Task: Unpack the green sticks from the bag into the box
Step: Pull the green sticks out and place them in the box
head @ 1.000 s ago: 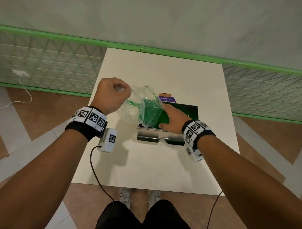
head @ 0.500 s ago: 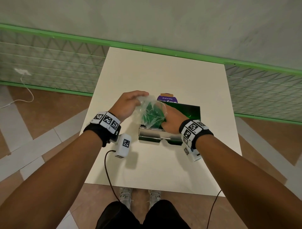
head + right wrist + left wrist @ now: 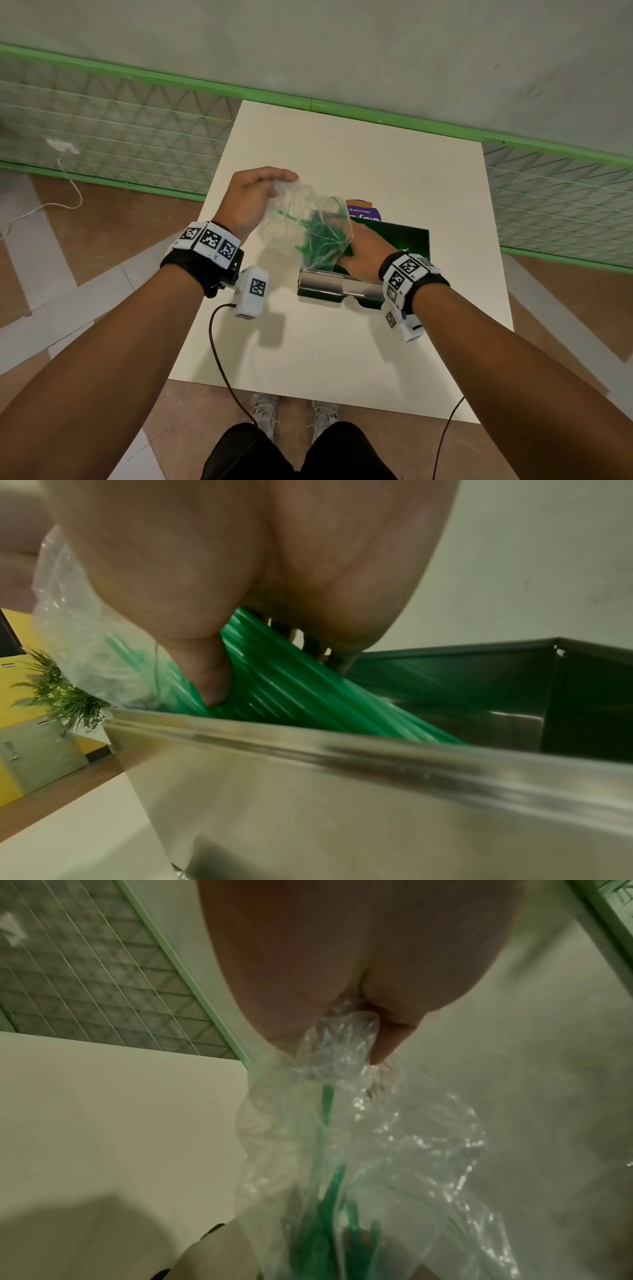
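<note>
Table (image 3: 342, 342): white top, bearing one box (image 3: 337, 286) of polished metal, open-topped, dark inside, standing near its middle. Bag (image 3: 308, 226): clear crinkled plastic, held above the box's left end with its mouth tipped down toward the box. Left hand (image 3: 251, 200): raised up and left of the box, fingers and thumb bunched round the bag's closed upper corner. Right hand (image 3: 363, 253): over the box's near rim, thumb (image 3: 209, 674) and fingers clasped round the green sticks (image 3: 274, 685) at the bag's mouth. Sticks: thin, straight, glossy green, a slanting bundle; upper ends inside the bag, lower ends dipping below the box rim. Head view: sticks show only as a green tangle through plastic. Right wrist view: bundle and thumb seen plainly. Left wrist view: a single stick (image 3: 327, 1110) runs up toward the pinched corner.
</note>
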Tool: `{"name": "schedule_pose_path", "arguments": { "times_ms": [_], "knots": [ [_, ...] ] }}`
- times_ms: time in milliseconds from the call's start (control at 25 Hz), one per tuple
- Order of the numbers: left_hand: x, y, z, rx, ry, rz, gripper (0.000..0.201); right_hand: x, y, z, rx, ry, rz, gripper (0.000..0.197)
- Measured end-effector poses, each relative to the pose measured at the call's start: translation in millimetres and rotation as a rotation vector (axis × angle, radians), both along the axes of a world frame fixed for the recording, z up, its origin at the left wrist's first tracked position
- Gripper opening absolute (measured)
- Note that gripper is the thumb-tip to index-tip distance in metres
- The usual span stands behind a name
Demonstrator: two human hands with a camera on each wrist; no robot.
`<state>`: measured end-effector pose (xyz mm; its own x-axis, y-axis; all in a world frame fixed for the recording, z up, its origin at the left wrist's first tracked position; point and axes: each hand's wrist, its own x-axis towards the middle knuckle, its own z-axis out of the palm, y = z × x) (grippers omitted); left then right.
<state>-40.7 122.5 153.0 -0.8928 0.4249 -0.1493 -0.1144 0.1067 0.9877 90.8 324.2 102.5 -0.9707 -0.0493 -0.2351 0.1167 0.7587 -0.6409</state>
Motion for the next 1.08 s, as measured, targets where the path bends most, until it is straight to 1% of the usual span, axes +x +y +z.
{"name": "schedule_pose_path", "arguments": {
  "times_ms": [40, 120, 240, 400, 480, 600, 640, 720, 920, 1080],
  "knots": [
    [-1, -3, -1, 0.006, 0.002, 0.032, 0.050, 0, 1, 1, 0.010, -0.006, -0.015, 0.064],
    [0, -5, -1, 0.025, 0.007, 0.050, 0.050, -1, 2, 3, 0.029, 0.014, -0.040, 0.055],
    [10, 5, -3, -0.007, 0.001, -0.041, 0.051, -7, -2, 6, 0.050, 0.047, -0.017, 0.034],
    [25, 22, -11, -0.073, 0.040, -0.142, 0.052, -11, -7, 6, 0.119, 0.063, 0.032, 0.028],
    [25, 23, -6, -0.083, 0.077, -0.119, 0.052, -8, -7, 5, 0.152, 0.084, 0.048, 0.035],
    [10, 11, 4, -0.048, 0.128, 0.068, 0.052, -3, -4, 5, 0.230, 0.061, 0.057, 0.061],
    [3, 6, 5, -0.050, 0.148, 0.122, 0.052, -2, -4, 6, 0.257, 0.049, 0.055, 0.065],
    [-3, -4, 6, -0.055, 0.162, 0.182, 0.052, -1, -4, 11, 0.277, 0.034, 0.062, 0.067],
    [-3, -19, 16, -0.040, 0.207, 0.290, 0.048, 2, -4, 21, 0.269, 0.030, 0.064, 0.063],
    [-16, -38, 19, -0.075, 0.248, 0.329, 0.046, 1, -5, 19, 0.254, 0.006, 0.071, 0.068]
  ]
}}
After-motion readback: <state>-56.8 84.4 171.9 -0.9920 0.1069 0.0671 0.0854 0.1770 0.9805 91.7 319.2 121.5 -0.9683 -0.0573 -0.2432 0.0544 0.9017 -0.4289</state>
